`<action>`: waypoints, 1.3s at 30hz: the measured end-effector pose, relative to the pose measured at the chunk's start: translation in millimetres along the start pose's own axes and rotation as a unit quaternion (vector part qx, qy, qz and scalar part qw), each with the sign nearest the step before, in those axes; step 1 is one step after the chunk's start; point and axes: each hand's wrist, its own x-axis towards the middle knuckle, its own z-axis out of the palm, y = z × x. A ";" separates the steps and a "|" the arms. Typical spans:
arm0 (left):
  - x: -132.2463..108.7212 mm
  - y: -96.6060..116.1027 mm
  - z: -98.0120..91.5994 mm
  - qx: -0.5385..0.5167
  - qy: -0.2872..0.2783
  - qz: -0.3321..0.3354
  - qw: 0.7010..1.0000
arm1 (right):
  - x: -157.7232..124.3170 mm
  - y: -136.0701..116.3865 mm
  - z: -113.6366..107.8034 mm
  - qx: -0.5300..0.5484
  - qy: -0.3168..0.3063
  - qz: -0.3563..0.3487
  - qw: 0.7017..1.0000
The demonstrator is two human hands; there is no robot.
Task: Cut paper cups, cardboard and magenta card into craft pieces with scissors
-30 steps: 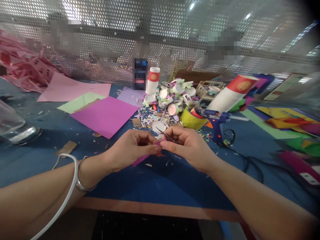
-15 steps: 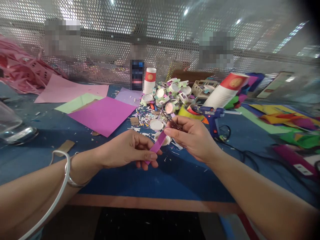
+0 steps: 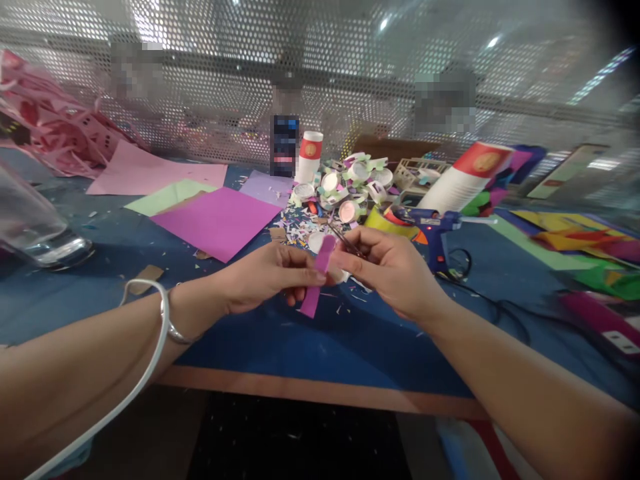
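Note:
My left hand [image 3: 280, 275] pinches a narrow purple paper strip [image 3: 313, 298] between thumb and fingers; the strip stands upright, its top end near my other hand. To its right, my right hand [image 3: 383, 263] is closed around a pair of small dark scissors [image 3: 345, 238], with the blades pointing up and left and the handles mostly hidden by the fingers. Just beyond the hands lie paper scraps and a small white paper disc [image 3: 317, 241]. A larger purple sheet [image 3: 217, 223] rests at the left over a light green sheet [image 3: 167, 198].
A heap of small paper pieces [image 3: 350, 183] sits at the back. Nearby are stacked paper cups [image 3: 463, 177], a blue glue gun [image 3: 436, 240] with its cord, and a phone [image 3: 285, 145]. A drinking glass [image 3: 47, 230] stands left; a purple power strip [image 3: 600, 327] lies right.
My left hand has risen and shifted right, now gripping the strip nearer its middle, so its lower end shows. The view has shifted slightly; my right hand still holds the scissors.

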 end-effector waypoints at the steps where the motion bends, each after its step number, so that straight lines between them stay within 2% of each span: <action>1: 1.2 -0.3 -2.0 -0.031 0.022 0.001 0.999 | -1.1 -1.1 0.7 -0.023 0.000 -0.004 1.000; 5: 3.0 1.5 -10.7 -0.112 0.132 0.019 0.985 | -6.4 -4.6 2.4 -0.108 -0.009 -0.001 0.994; 11: 2.1 4.5 -17.3 -0.128 0.187 0.029 0.974 | -12.5 -7.7 5.9 -0.189 -0.059 -0.019 0.980; 15: 3.4 3.9 -17.5 -0.126 0.192 0.039 0.972 | -13.2 -8.6 7.9 -0.272 -0.076 -0.055 0.958; 18: 4.2 3.9 -16.8 -0.124 0.190 0.044 0.973 | -13.7 -7.6 8.2 -0.292 -0.087 -0.065 0.950; 25: 2.4 4.0 -17.0 -0.124 0.189 0.052 0.973 | -14.1 -7.6 7.5 -0.313 -0.071 -0.088 0.943; 39: 2.4 5.4 -17.6 -0.127 0.195 0.062 0.971 | -13.7 -7.7 7.1 -0.327 -0.066 -0.078 0.940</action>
